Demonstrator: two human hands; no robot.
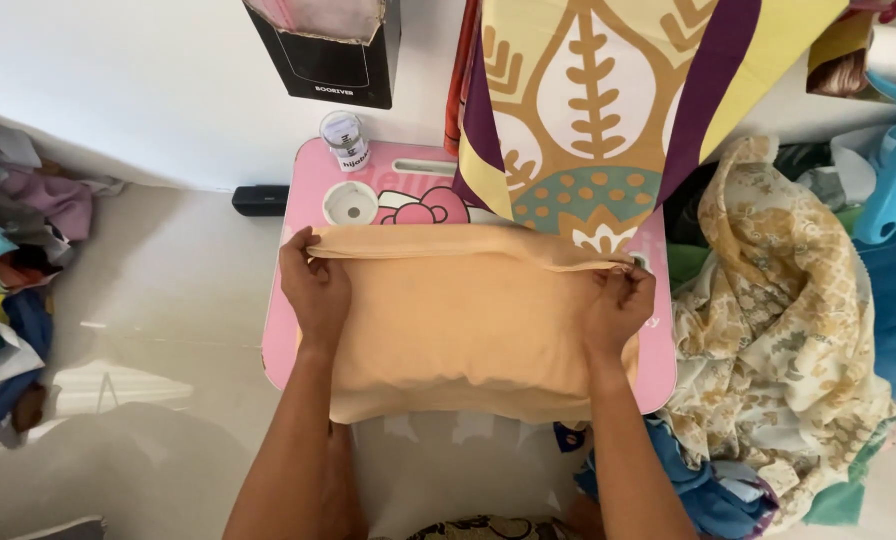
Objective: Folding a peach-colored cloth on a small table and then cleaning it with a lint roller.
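A peach-orange cloth (468, 320) lies folded across a small pink table (308, 190). My left hand (315, 285) pinches the cloth's far left corner. My right hand (618, 300) pinches the far right corner. Between the two hands the far edge of the cloth is pulled taut. The near edge of the cloth hangs a little over the table's front.
A small clear jar (347, 139) and a white round lid (351, 204) sit at the table's far left. A patterned yellow and purple fabric (608, 100) hangs over the far right. Cloth piles lie to the right (778, 330) and left (18, 270). A black box (328, 55) leans on the wall.
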